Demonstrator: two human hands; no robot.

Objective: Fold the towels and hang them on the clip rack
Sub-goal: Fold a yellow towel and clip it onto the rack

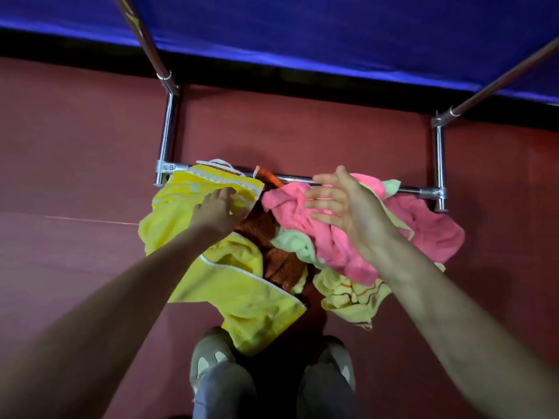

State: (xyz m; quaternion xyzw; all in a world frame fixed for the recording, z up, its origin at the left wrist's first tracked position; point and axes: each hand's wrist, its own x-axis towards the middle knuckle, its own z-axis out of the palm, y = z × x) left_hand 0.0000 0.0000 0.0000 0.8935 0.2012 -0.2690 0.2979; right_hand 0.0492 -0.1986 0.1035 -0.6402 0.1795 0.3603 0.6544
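A heap of towels lies on the red floor against the chrome base bar of the rack [302, 179]. A yellow towel [242, 291] with white trim spreads over the left side. A pink towel [429, 228] covers the right. A rust-orange towel [281, 264] shows in the middle, and a pale green one [351, 300] sticks out at the front right. My left hand [219, 211] reaches into the gap between yellow and orange cloth; its fingertips are hidden. My right hand [341, 204] hovers above the pink towel with fingers spread, holding nothing.
Two chrome uprights [168, 131] [439, 158] rise from the base bar and slant toward me. A blue sheet [332, 34] covers the wall behind. My two grey shoes [208, 358] stand just in front of the heap.
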